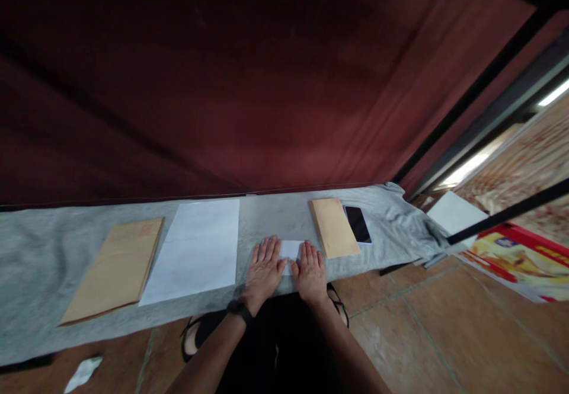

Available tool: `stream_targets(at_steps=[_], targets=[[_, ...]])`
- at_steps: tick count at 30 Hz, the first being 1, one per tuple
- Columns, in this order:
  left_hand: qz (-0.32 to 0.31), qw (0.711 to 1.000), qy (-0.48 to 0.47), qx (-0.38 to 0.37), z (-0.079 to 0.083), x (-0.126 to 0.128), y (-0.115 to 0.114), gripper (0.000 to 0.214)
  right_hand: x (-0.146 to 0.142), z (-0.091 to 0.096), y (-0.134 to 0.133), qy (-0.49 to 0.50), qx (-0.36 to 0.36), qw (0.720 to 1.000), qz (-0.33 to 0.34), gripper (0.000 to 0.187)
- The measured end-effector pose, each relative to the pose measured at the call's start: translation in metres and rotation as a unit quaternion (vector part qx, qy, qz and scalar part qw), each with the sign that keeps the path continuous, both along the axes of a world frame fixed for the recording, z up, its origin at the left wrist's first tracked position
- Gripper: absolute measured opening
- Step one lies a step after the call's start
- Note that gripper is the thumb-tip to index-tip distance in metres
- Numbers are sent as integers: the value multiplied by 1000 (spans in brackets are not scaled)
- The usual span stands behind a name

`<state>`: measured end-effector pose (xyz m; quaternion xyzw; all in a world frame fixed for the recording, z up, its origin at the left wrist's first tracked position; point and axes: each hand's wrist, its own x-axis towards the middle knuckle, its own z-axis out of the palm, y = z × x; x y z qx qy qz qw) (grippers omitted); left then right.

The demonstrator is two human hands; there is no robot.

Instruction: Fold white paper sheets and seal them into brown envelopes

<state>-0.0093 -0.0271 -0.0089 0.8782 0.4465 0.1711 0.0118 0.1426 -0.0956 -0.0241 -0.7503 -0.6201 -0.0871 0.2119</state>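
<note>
A small piece of white paper (291, 249), perhaps folded, lies on the grey cloth (271, 216) in front of me. My left hand (264, 268) rests flat over its left side, fingers stretched forward. On its right side my right hand (310, 272) lies flat too, the thumbs pointing inward over the paper. Both palms hide its edges. To the left is a large stack or sheet of white paper (195, 252), and beyond that a stack of brown envelopes (115, 266). Close to my right hand sits a smaller tan envelope stack (335, 228).
A dark phone (358, 224) lies beside the tan stack. Behind the cloth-covered surface rises a dark red curtain (249, 115). On the tiled floor (400, 329) are a red and yellow printed box (524, 260) at right and a crumpled white scrap (83, 374) at left.
</note>
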Motion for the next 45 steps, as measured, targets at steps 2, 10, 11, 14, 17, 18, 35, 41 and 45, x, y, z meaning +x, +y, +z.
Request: stream_targets(at_steps=[2,10,11,14,17,18,35,41,45], targets=[[4,1000,2,-5,-2,1,1,59,0,1,0,-1,1,1000,0,61],[17,1000,5,-4,-5,3,-1,58,0,4,-2,-1,-8,1000,-4,61],[18,1000,4,-3,-5,3,-1,58,0,2,-3,-4,-6,1000,-3,62],[16,1000,6,0,2,3,1,55,3,1,-4,-9,-1,1000,2,59],[-4,1000,25,-16,20,2,9,48,10,11,-3,1,-34,999,11,53],[-15,999,36,-30,28,2,13,45,14,17,-2,9,-58,998,17,51],[-40,986,-24,-162,46,-4,65,13,46,50,57,204,-134,968,62,27],[-33,956,-197,-215,86,-3,79,5,63,74,72,336,-58,935,100,10],[-103,954,-277,-58,103,-13,72,5,66,88,70,460,61,864,195,7]])
